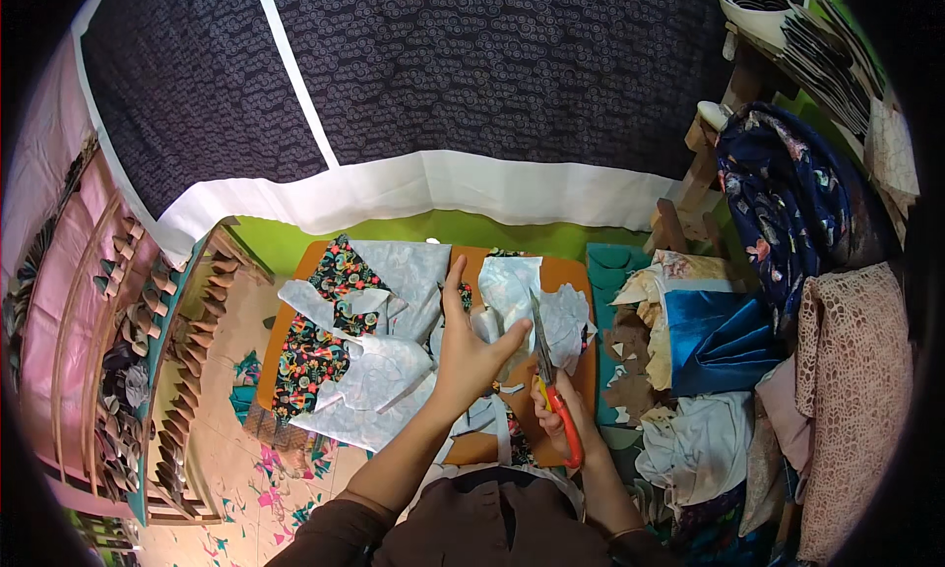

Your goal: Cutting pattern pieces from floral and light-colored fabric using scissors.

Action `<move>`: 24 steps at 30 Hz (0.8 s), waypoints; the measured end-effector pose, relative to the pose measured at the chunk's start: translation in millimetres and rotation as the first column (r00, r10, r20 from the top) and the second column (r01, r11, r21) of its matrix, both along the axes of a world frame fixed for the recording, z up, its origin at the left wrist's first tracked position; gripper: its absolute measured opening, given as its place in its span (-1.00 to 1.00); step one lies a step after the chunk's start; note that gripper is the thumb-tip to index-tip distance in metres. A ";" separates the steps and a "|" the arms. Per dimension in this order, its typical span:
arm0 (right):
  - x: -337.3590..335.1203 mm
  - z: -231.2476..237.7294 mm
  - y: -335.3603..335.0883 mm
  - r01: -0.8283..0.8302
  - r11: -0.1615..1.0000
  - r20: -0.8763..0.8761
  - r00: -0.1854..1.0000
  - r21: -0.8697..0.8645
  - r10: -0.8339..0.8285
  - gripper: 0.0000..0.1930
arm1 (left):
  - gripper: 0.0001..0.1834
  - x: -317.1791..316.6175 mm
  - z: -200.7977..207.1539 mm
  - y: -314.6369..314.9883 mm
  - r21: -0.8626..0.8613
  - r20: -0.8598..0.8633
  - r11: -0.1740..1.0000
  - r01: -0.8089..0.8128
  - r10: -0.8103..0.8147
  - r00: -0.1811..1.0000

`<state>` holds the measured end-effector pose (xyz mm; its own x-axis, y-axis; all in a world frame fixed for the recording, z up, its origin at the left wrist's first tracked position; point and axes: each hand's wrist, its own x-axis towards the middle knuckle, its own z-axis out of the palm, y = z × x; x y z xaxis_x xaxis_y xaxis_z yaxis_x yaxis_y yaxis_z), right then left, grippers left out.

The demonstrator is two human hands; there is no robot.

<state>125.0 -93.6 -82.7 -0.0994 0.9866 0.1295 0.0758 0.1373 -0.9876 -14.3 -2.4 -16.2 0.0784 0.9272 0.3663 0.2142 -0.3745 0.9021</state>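
over an orange-brown table (472, 451), a pair of red-handled scissors (563, 427) is gripped in the right hand (573, 409), the fingers being curled around the handles. the blades are pointed away from the body and set at the right edge of a pale fabric piece (510, 280). by the left hand (477, 355) the near side of that piece is partly covered; its thumb and index finger are spread apart (whether cloth is gripped by the other fingers cannot be told). to the left, the table is covered by more pale cloth (418, 272) and by black floral fabric (307, 370). at the right, a folded blue cloth (719, 341) is placed among other fabrics. on the floor (236, 503), coloured scraps (271, 464) are scattered beside a rack (148, 439).
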 end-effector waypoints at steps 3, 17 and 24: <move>-3.8 11.0 2.3 0.008 0.931 -0.170 0.982 -0.366 -0.075 -0.16 | -0.07 -2.4 -1.4 0.7 0.014 -0.029 1.000 -0.021 0.022 0.999; 1.7 4.4 -0.4 -0.057 0.993 -0.182 0.983 -0.100 0.038 -0.27 | -0.03 -3.9 -6.4 4.0 -0.103 -0.043 0.991 0.080 -0.084 0.995; 2.5 8.5 -0.8 -0.124 0.962 -0.286 0.957 -0.243 0.052 -0.07 | -0.02 -3.1 -6.5 4.5 -0.100 -0.043 0.990 0.097 -0.101 0.994</move>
